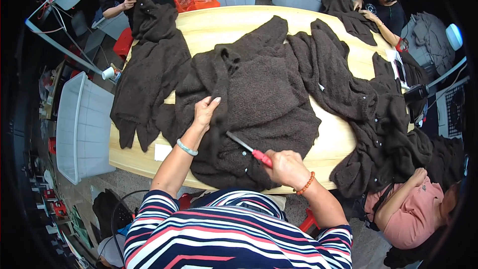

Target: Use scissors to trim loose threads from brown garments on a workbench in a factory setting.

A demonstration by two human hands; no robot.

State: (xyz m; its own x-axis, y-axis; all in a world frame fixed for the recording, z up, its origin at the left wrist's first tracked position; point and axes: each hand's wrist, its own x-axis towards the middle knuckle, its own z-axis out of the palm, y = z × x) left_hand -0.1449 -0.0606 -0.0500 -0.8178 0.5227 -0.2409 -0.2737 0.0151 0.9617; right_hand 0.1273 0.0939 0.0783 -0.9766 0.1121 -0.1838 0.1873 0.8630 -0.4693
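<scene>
A dark brown knitted cardigan point(264, 89) lies spread on the table in front of me, with small shiny buttons near its lower edge. My left hand point(205, 112) is closed on a strip of the cardigan, thumb pointing up and to the right. In my right hand point(288, 168) is a red-handled tool point(261, 157) with a slim metal shaft, gripped by the handle. Its tip rests on or just over the knit, right of and below my left hand. Whether the tip goes into the fabric, I cannot tell.
The pale wooden table point(333, 132) bears more brown knitwear at left point(149, 79) and right point(388, 114). Co-workers handle garments at far left, far right and near right. Grey plastic bins point(82, 129) stand around the table. A red plastic bag point(196, 3) lies at the far edge.
</scene>
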